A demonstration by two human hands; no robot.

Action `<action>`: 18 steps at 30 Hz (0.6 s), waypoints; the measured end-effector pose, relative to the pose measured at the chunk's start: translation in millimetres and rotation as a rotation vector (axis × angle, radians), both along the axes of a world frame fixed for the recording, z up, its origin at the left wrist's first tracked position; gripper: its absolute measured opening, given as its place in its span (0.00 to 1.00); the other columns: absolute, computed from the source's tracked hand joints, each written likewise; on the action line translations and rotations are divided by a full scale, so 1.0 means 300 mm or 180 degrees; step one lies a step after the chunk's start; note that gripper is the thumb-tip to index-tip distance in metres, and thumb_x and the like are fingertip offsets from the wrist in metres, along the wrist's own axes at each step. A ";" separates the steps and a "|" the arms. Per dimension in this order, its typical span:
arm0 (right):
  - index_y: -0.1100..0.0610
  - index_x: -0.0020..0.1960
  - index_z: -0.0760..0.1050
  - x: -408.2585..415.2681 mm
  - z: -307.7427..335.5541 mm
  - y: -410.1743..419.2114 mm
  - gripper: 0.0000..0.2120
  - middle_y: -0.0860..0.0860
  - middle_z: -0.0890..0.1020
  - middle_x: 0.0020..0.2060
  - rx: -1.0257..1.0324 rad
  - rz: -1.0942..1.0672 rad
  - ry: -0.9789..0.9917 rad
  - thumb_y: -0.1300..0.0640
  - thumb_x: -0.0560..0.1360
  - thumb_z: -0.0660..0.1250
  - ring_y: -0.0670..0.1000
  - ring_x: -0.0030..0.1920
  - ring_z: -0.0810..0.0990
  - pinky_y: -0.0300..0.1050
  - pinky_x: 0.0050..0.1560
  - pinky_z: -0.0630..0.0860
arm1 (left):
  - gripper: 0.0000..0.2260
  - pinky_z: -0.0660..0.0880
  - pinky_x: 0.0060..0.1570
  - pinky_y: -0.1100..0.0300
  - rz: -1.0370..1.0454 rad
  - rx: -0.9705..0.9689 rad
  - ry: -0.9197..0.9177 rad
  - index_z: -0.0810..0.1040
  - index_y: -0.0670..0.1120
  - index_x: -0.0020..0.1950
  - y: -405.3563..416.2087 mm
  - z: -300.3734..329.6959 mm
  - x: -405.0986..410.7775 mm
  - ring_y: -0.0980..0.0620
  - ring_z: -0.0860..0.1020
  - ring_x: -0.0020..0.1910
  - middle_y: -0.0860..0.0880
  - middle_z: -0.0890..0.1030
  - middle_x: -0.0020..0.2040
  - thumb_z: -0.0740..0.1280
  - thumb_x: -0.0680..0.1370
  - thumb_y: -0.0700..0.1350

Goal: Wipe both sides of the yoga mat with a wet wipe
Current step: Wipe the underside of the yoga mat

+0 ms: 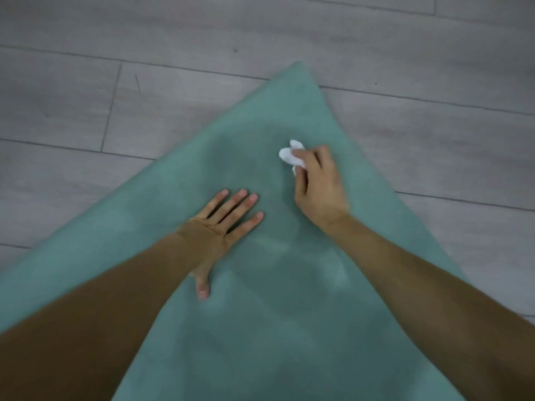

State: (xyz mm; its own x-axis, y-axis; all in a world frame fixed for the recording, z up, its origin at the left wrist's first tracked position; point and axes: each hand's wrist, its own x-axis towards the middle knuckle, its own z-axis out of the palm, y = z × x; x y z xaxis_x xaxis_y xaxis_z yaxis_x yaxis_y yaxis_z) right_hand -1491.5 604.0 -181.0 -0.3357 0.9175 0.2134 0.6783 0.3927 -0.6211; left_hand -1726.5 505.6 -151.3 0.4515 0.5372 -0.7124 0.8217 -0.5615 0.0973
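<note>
Your left hand (pixel 223 224) lies flat at centre frame, fingers straight and spread, palm pressing the yoga mat (pixel 179 180) down; it holds nothing. Your right hand (pixel 318 186), just right of centre, has its fingers curled round a crumpled white wet wipe (pixel 289 155), which protrudes past the fingertips toward the top of the frame and appears to touch the mat, though motion blur there prevents a firm finding on contact.

Step in hand, by my assessment: wiping the upward-facing side, near the corner that points to the upper middle of the frame. Patchy darker and paler areas across the mat's centre and lower portion suggest dampness, so this face looks partly covered. The corner tip above the wipe and the mat's left stretch show no such marks.

Next move calls for strokes carried out to that corner and both edges, with your flat hand keeping the mat from creeping. The underside remains unwiped as far as can be judged; it needs the mat turned over.

Materials: the mat is teal green, matte, soft-looking, with a rounded corner, lying flat. The wipe is thin and bunched. Beneath is grey wood-grain plank flooring (pixel 72 96) with dark seams.
</note>
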 end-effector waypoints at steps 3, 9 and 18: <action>0.59 0.65 0.81 0.049 0.035 0.148 0.13 0.60 0.79 0.51 0.0337 0.0996 -0.0443 0.62 0.83 0.65 0.59 0.51 0.78 0.51 0.55 0.75 | 0.84 0.24 0.76 0.39 -0.0005 0.0008 -0.0007 0.16 0.49 0.75 -0.003 -0.007 -0.011 0.39 0.18 0.75 0.39 0.16 0.75 0.81 0.49 0.73; 0.59 0.69 0.79 -0.094 0.027 0.191 0.17 0.60 0.77 0.54 -0.0205 -0.0100 -0.0187 0.57 0.81 0.66 0.62 0.48 0.80 0.54 0.52 0.79 | 0.84 0.24 0.76 0.38 0.0073 -0.0156 0.0054 0.15 0.48 0.74 -0.001 0.026 0.009 0.39 0.16 0.74 0.39 0.15 0.73 0.82 0.51 0.72; 0.57 0.68 0.78 -0.064 -0.048 -0.038 0.15 0.58 0.76 0.52 0.0287 0.0330 -0.0325 0.55 0.83 0.64 0.61 0.49 0.76 0.58 0.54 0.76 | 0.83 0.23 0.76 0.41 0.0049 -0.0052 -0.0112 0.20 0.50 0.78 -0.007 0.062 0.009 0.42 0.18 0.76 0.42 0.18 0.77 0.83 0.51 0.70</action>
